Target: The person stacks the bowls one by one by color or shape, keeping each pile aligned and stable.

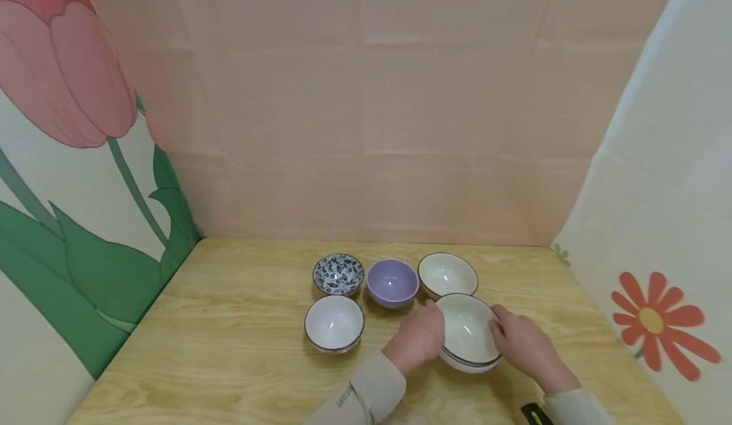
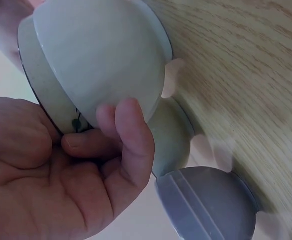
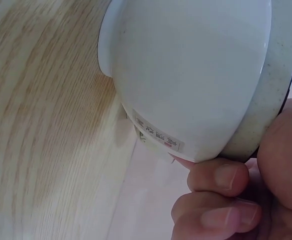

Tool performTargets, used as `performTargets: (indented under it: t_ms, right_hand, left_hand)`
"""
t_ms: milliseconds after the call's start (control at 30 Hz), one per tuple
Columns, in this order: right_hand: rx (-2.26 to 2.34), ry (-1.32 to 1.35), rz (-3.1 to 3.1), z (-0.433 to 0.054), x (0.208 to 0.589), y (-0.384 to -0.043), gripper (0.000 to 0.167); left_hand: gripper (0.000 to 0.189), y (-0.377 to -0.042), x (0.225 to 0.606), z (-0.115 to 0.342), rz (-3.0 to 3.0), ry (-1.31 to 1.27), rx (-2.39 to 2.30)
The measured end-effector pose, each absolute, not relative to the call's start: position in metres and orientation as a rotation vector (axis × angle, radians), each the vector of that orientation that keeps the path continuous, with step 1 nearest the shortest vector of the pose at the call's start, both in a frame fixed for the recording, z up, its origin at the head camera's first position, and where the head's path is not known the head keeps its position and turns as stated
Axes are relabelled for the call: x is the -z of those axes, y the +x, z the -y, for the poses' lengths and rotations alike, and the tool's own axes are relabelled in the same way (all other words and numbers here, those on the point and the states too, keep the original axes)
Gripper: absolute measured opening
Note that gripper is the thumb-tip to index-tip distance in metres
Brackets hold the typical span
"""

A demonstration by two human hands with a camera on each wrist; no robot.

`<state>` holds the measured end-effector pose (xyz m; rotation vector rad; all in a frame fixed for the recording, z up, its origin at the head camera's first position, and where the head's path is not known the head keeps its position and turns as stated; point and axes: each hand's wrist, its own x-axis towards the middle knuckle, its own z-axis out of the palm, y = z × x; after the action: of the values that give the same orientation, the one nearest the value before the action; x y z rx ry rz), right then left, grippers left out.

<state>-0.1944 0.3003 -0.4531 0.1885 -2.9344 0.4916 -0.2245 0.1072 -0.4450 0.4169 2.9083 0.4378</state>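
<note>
A cream bowl (image 1: 466,326) with a dark rim sits nested inside a white bowl (image 1: 466,366), right of the middle of the table. My left hand (image 1: 420,336) grips the cream bowl's rim from the left, its fingertips against the white bowl's side in the left wrist view. From the other side my right hand (image 1: 523,344) pinches the same rim, thumb over the edge and fingers beneath. The right wrist view shows the white bowl's foot (image 3: 108,40) close over the wood and a small printed label (image 3: 158,134) on its wall.
Directly behind the nested pair stands another cream bowl (image 1: 448,274). To its left are a purple bowl (image 1: 392,281) and a black-and-white patterned bowl (image 1: 338,274). A white bowl with a brown rim (image 1: 334,323) stands in front of the patterned one. Cloth walls (image 1: 366,107) border the wooden table (image 1: 229,349).
</note>
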Motion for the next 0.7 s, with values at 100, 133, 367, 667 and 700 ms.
performTargets:
  t_ms: [100,133,367,667,700]
  right_hand:
    - [-0.490,0.192,2.939,-0.3008,0.4543,-0.1951,0.034]
    - [-0.487,0.190,2.939,-0.3008,0.4543,-0.1955,0.034]
    - [-0.496,0.175,2.941,-0.2980,0.4503,-0.1989,0.035]
    - [-0.552,0.164,2.983,-0.2993,0.4485,-0.1976,0.035]
    - [-0.558,0.166,2.982,-0.3002,0.4488,-0.1973,0.035]
  left_hand:
    - [0.056,-0.2248,0.4441,-0.1067,-2.897,0.415,-0.439]
    - [0.057,-0.2249,0.4433,-0.1064,-2.889,0.410,-0.451]
    - [0.052,-0.2327,0.4407,-0.1035,-2.875,0.441,-0.431]
    - [0.045,-0.2309,0.4408,-0.1038,-2.845,0.440,-0.452]
    - [0.046,-0.2303,0.4406,-0.1041,-2.841,0.439,-0.460]
